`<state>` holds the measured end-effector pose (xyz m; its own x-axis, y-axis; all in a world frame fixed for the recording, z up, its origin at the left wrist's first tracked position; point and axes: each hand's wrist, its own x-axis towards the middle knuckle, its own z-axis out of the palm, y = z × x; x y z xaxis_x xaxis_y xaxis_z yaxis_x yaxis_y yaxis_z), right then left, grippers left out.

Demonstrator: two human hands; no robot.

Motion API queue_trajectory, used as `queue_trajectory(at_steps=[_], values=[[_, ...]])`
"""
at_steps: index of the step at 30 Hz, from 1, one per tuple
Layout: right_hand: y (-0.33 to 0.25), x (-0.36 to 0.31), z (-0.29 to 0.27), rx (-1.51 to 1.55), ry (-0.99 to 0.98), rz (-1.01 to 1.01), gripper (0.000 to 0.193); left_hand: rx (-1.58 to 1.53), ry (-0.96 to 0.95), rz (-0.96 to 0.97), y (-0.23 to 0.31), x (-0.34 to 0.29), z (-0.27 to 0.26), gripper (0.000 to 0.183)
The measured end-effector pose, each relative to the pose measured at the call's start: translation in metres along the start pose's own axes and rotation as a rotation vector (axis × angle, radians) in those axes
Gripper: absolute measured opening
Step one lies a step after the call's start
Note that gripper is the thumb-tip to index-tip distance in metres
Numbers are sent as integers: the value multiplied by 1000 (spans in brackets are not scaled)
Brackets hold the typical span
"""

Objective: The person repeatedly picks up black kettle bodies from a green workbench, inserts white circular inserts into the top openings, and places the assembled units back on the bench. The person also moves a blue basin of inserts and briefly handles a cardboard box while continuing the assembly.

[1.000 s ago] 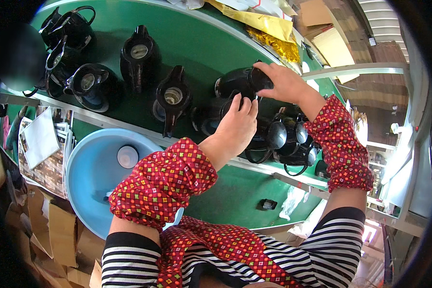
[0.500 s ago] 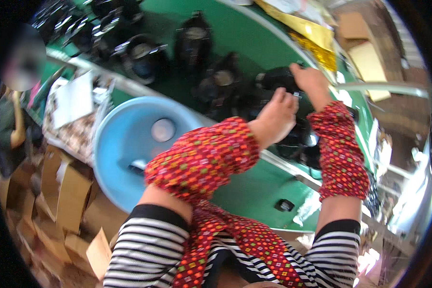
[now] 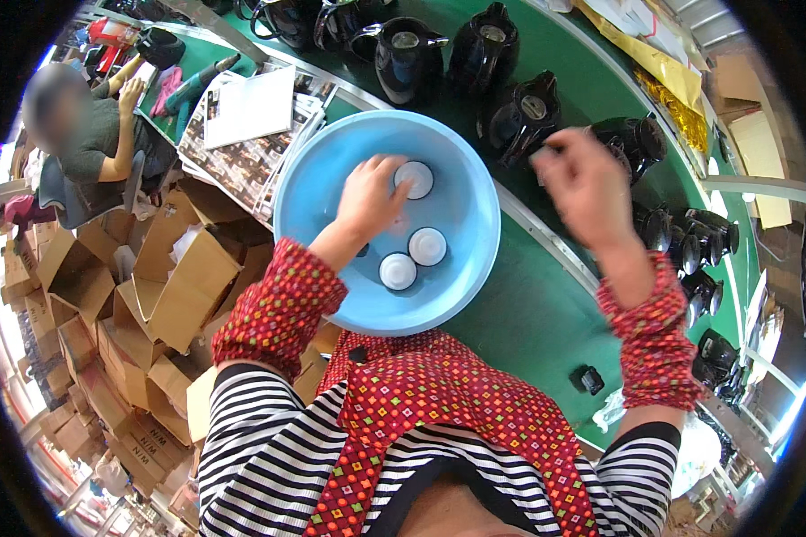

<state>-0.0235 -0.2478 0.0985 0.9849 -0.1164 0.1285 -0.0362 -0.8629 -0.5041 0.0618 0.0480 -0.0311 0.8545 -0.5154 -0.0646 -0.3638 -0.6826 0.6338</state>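
Note:
My left hand [image 3: 372, 195] is over a light blue plastic basin [image 3: 297, 259]. Its fingers are apart and bent toward a white round cap [image 3: 415, 180]; whether they touch it is unclear. Two more white caps, one [image 3: 427, 246] beside the other [image 3: 397, 271], lie lower in the basin. Blurred by motion, my right hand [image 3: 589, 188] hovers over the green bench, its fingertips near a glossy black jug [image 3: 527, 112]. Whether its fingers hold anything cannot be made out. Another black jug [image 3: 631, 143] leans just beyond that hand.
More black jugs [image 3: 409, 63] line the green bench [image 3: 501, 295], behind a metal rail [image 3: 546, 237]. A small black part [image 3: 587, 379] lies near its front edge. Open cardboard boxes [image 3: 184, 286] crowd the left. A person [image 3: 107, 134] sits far left by printed sheets [image 3: 233, 170].
The view has swung, bringing the basin to the middle. My left hand has gone from the dark jugs to the basin. My right hand has come away from the jug it was on.

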Motion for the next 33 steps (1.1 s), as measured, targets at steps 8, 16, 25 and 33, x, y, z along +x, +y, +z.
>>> queue_trajectory(at_steps=[8, 16, 25, 33], values=[[-46, -75, 214, -377, -698, -294, 39, 572, -594, 24, -20, -108, 32, 103], [-40, -67, 228, -121, -603, -155, 51, 560, -574, 306, -51, -92, 55, 71], [5, 54, 51, 20, 355, -71, 53, 252, -692, 186, -60, -82, 44, 63], [61, 75, 61, -566, 127, -157, 76, -142, -569, 31, -60, -58, 28, 65]])
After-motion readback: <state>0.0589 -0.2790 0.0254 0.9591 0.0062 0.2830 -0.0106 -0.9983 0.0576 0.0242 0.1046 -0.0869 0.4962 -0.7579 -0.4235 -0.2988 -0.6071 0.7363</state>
